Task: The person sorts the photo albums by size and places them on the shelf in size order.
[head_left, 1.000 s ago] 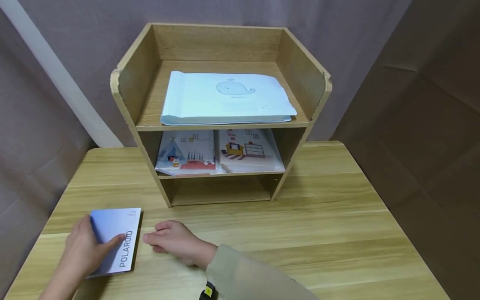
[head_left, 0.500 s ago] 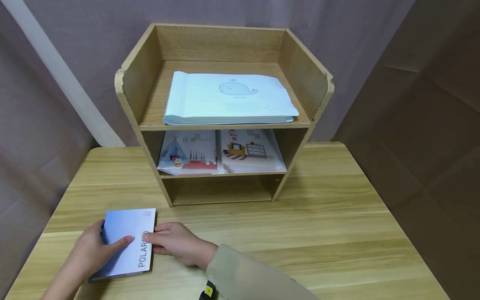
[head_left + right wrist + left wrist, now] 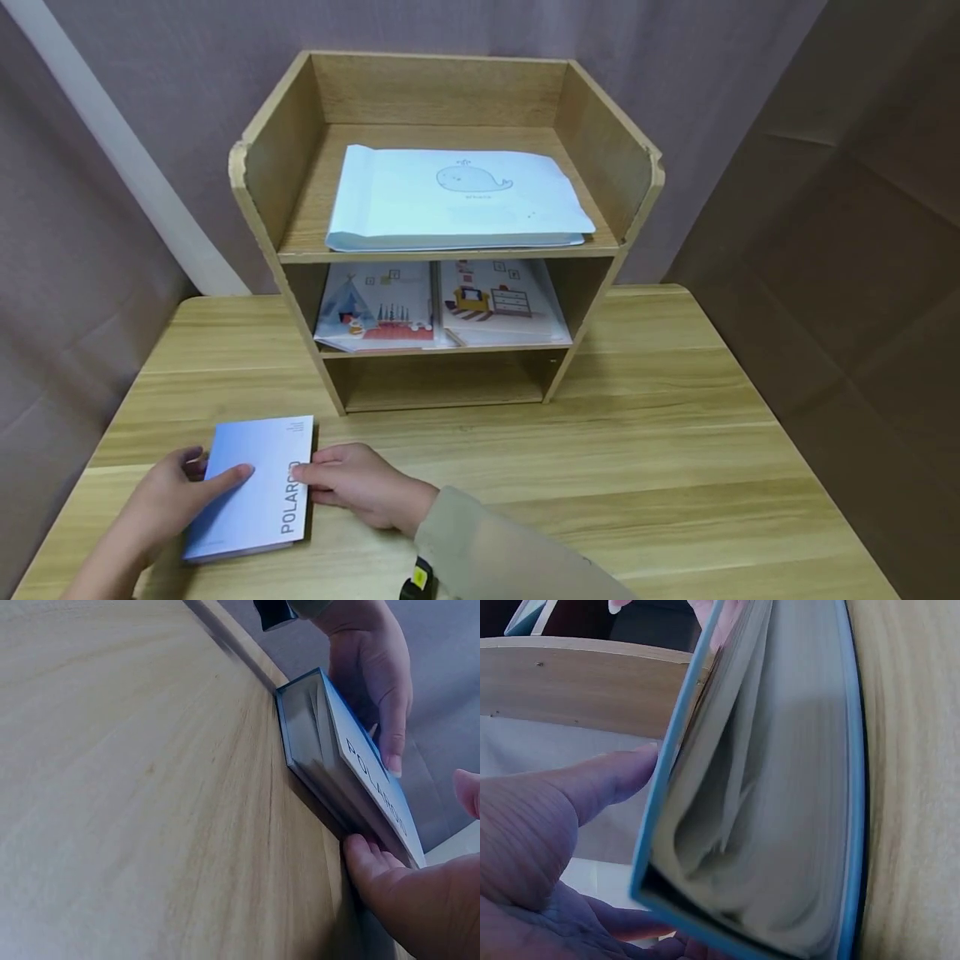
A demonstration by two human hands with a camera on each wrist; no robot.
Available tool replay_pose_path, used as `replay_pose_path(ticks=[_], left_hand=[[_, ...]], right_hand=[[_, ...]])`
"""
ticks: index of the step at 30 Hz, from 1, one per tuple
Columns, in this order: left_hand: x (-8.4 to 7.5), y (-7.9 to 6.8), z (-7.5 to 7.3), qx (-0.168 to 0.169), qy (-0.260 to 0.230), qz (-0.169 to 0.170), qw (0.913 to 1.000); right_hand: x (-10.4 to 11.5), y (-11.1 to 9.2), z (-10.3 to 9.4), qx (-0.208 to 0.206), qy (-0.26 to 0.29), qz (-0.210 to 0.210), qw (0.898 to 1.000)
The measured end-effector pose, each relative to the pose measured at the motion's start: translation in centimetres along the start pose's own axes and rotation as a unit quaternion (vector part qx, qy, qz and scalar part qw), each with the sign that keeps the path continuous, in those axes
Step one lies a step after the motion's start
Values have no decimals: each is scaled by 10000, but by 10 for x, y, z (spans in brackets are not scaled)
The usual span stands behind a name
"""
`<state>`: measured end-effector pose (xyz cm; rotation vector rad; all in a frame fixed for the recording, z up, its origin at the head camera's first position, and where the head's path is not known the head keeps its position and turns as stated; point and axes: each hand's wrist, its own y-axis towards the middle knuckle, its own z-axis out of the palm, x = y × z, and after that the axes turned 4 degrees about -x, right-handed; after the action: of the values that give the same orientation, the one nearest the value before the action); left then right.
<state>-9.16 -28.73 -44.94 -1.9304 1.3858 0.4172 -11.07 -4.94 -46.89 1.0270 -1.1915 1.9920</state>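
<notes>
A thick book (image 3: 258, 475) with a blue-to-white cover lettered POLAROID lies at the table's front left. My left hand (image 3: 161, 504) is at its spine side, thumb straight over the cover and fingers relaxed beside the spine. In the left wrist view that thumb (image 3: 622, 772) reaches the cover's edge, with the page ends (image 3: 780, 772) facing me. From the right, my right hand (image 3: 367, 487) has its fingers (image 3: 367, 859) against the page edge, low near the tabletop. Its thumb (image 3: 466, 791) stands off the cover in the right wrist view.
Behind stands a wooden shelf unit (image 3: 448, 256). A pale whale-printed book (image 3: 457, 196) lies on its top, and two illustrated books (image 3: 375, 308) lie on the middle shelf. A grey curtain (image 3: 450, 25) hangs behind the wooden table (image 3: 637, 475).
The book has slid right along the table to my right hand, moved by my left. In the last half second my left hand has drawn back slightly left, its fingers coming off the spine.
</notes>
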Motion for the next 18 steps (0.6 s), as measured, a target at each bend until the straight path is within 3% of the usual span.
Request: replay_pose_path(ticks=[7, 14, 18], left_hand=[[-1, -3, -1, 156, -449, -331, 9983], [-13, -10, 2, 719, -1093, -172, 9913], [-23, -19, 9, 790, -1401, -33, 9870]], right_hand=[[3, -1, -11, 109, -197, -94, 9997], [6, -5, -25, 176, -506, -145, 9985], [7, -11, -32, -34, -1082, -300, 9937]])
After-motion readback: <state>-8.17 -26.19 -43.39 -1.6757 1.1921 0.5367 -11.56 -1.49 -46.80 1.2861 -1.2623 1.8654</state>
